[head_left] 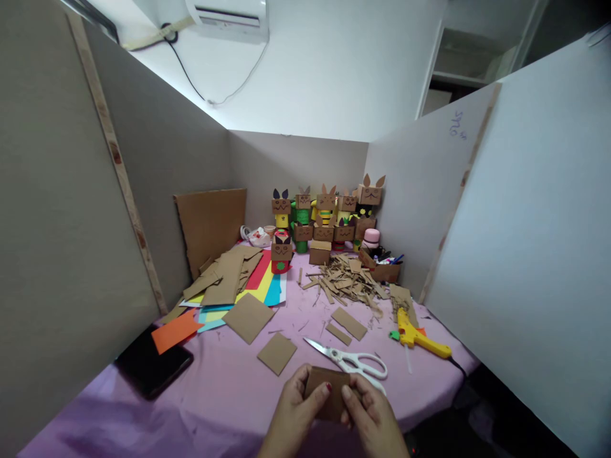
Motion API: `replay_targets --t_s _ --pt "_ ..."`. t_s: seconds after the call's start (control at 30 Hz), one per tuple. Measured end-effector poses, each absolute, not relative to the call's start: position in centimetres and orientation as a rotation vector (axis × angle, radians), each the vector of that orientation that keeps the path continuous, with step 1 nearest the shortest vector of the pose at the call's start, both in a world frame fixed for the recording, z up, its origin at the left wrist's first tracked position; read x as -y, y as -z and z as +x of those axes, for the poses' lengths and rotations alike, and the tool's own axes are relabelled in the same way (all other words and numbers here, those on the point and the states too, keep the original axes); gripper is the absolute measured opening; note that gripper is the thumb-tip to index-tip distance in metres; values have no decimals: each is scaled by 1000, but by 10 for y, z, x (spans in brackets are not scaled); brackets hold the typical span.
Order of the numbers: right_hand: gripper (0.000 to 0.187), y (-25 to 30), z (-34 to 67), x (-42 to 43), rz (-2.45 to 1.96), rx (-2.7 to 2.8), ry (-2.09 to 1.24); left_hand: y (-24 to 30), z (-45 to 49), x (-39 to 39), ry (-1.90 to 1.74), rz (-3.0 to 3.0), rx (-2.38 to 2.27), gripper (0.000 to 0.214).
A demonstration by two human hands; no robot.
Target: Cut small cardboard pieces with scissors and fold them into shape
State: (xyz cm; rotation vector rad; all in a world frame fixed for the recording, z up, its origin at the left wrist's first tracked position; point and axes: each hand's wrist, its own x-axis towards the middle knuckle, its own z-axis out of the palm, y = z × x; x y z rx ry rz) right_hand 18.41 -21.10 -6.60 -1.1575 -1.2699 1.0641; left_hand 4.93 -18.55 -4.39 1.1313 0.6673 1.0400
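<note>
Between my two hands, near the table's front edge, is a small brown piece of cardboard [328, 380]. My left hand [301, 402] pinches its left side, thumb on the near face. My right hand [366, 407] grips the right side in the same way, with the fingers behind it. Just beyond the right hand lie white-handled scissors [351, 362], blades pointing away to the left. Flat cardboard squares rest farther out: a smaller one [277, 353] and a larger one [249, 317]. A cardboard rectangle [350, 323] and a narrow strip [338, 334] lie past the scissors.
A yellow glue gun [420, 334] is at the right. Cardboard scraps [346, 280] are heaped mid-table, with several cardboard animal figures [326, 203] behind. Coloured paper [260, 280], cardboard sheets [224, 277] and a black tablet-like slab [153, 369] occupy the left. Partition walls [296, 159] enclose the table.
</note>
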Motion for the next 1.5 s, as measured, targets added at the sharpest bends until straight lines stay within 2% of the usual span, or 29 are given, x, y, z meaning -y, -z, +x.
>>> replay_targets --t_s 0.17,0.3,0.37,0.5,0.7,0.8,1.07,1.17,1.37,1.5 --pt "39 54 182 220 -1090 1254 -1156 36 56 198 -967 994 -514 34" --pt "38 43 189 221 -1114 1307 -1222 34 54 202 -964 865 -571 38" --pt "39 35 201 218 -1191 1358 -1126 28 50 204 -982 808 -661 41" --pt "36 21 226 211 -1424 1443 -733 13 41 209 -994 722 -801 44" --pt "41 4 214 222 -1220 1544 -1002 11 40 216 -913 834 -776 45" --pt "34 -5 199 227 -1203 1570 -998 11 41 218 -900 939 -744 39" --pt "38 -2 203 217 -1162 1305 -1226 6 36 220 -842 986 -727 42" --pt "39 -6 208 216 -1174 1302 -1174 5 35 220 -815 983 -707 44" --pt "30 -17 189 222 -1152 1665 -1008 6 39 223 -830 1065 -645 37" --pt "35 -13 191 213 -1213 1564 -948 7 38 226 -791 1028 -642 36"
